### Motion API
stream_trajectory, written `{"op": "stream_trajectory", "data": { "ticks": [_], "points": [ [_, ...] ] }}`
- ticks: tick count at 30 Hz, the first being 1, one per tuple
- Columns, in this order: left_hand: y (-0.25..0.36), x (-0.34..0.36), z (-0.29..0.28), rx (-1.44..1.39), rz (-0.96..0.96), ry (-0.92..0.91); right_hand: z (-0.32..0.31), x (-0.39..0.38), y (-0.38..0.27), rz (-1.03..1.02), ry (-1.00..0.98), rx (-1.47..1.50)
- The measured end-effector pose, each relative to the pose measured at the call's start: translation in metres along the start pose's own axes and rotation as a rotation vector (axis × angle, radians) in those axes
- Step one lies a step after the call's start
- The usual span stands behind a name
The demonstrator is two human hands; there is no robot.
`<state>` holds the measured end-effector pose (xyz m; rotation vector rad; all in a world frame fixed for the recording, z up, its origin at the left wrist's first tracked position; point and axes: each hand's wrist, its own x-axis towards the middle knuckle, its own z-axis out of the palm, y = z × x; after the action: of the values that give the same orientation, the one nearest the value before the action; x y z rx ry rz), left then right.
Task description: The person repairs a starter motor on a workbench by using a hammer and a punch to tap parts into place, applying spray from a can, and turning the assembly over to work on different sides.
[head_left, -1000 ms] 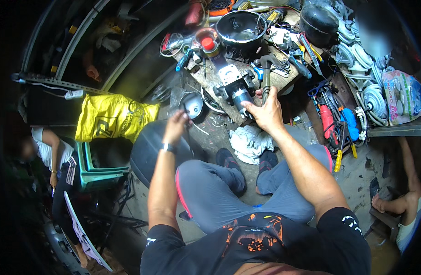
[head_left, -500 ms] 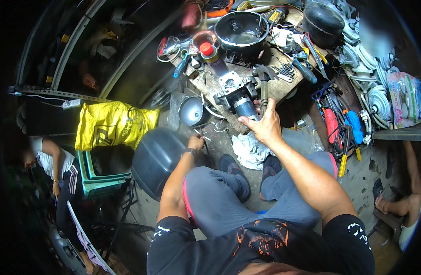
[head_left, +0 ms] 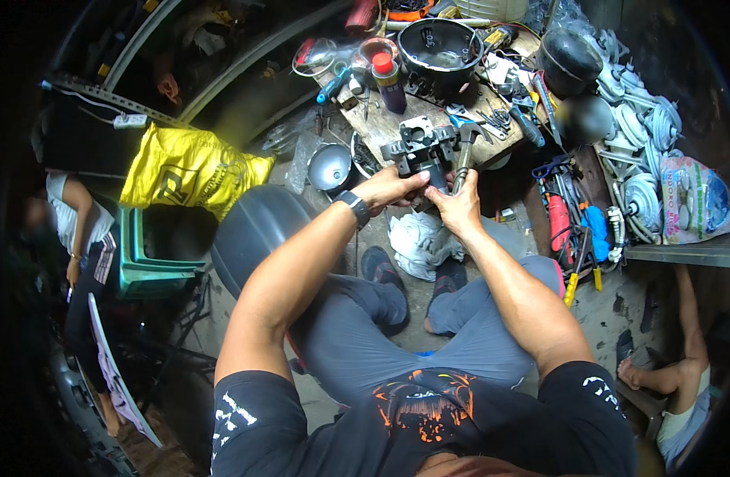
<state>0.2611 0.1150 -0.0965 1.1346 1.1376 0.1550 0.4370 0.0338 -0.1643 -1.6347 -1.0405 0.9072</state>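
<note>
A motor with a black cylindrical body and a grey metal mounting end stands at the near edge of the wooden bench. My left hand is closed round the left side of its body, fingers partly hidden behind it. My right hand presses its thumb near the lower end of the body, while its fingers close on the handle of a hammer. The hammer's head points up, just right of the motor. Beneath both hands, a white cloth lies on the floor by my shoes.
On the wooden bench are a red-capped can, a black basin, screwdrivers and pliers. A toolbox of tools stands to the right, beside white pulley-like parts. At left are a metal bowl, a dark rounded case and a yellow sack.
My left hand has risen from low beside the bench, where it held small pieces, to grip the motor. My right hand stays at the motor and hammer. The whole view has shifted slightly.
</note>
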Motion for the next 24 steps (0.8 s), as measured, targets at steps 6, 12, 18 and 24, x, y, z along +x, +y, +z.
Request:
{"op": "stream_trajectory", "data": {
  "ticks": [6, 12, 18, 24],
  "points": [
    [-0.013, 0.014, 0.050, -0.341, 0.283, 0.325, -0.008, 0.006, -0.006, 0.063, -0.086, 0.093],
    [-0.007, 0.010, 0.054, -0.476, 0.307, 0.287, -0.010, 0.007, -0.004, 0.098, -0.139, 0.231],
    [-0.013, 0.018, 0.073, -0.427, 0.445, 0.581, -0.008, 0.005, -0.006, 0.108, -0.166, 0.364],
    [0.005, -0.013, 0.065, -0.090, 0.591, 0.618, -0.012, -0.006, -0.037, 0.020, -0.240, 0.730]
  ]
}}
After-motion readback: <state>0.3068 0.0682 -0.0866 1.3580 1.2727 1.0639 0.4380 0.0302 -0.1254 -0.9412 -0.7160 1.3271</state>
